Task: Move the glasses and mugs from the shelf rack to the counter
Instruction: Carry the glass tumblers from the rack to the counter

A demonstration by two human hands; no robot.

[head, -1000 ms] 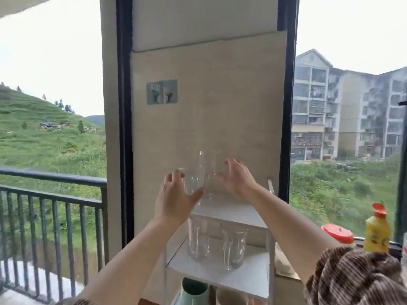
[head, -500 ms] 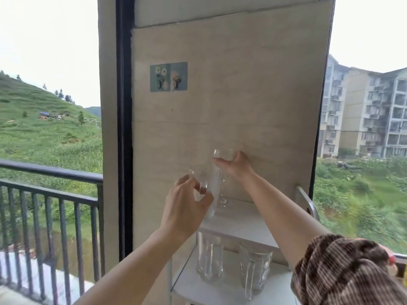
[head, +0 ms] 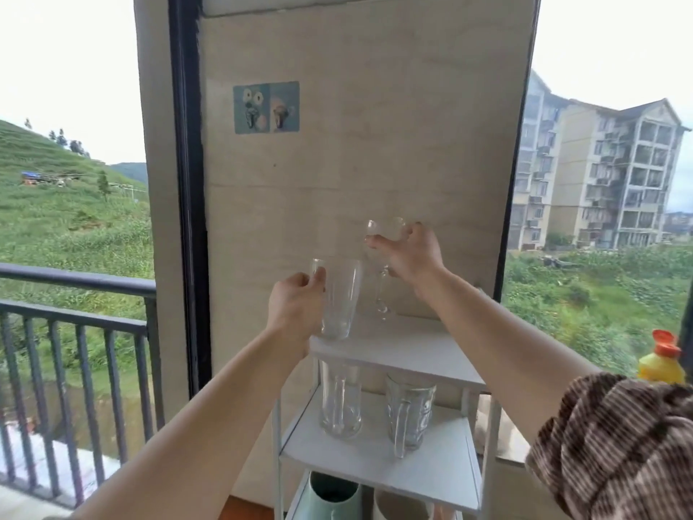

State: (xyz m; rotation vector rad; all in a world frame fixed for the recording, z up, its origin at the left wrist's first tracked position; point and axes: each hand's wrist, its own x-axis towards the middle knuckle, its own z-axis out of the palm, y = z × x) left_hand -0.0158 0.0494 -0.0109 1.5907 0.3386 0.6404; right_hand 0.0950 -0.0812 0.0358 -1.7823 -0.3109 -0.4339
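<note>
newly closed, left hand [head: 296,313] grips the tall clear tapered glass [head: 341,294], right hand [head: 410,257] the clear stemmed glass [head: 386,228] by its bowl. likely slick, fragile; hold the walls.

Beige wall panel [head: 375,144], centre; a pair of blue-grey adhesive hook plates [head: 266,107] side by side, touching, near its upper left corner. Black window frame [head: 187,182] runs along the panel's left edge; beyond the glass, a dark metal balcony railing [head: 75,279] and a green hillside [head: 67,204]. Right of the panel: multi-storey apartment block [head: 600,174] above scrub; yellow bottle [head: 662,364] with orange cap [head: 665,339], upright, low at the right edge.
</note>
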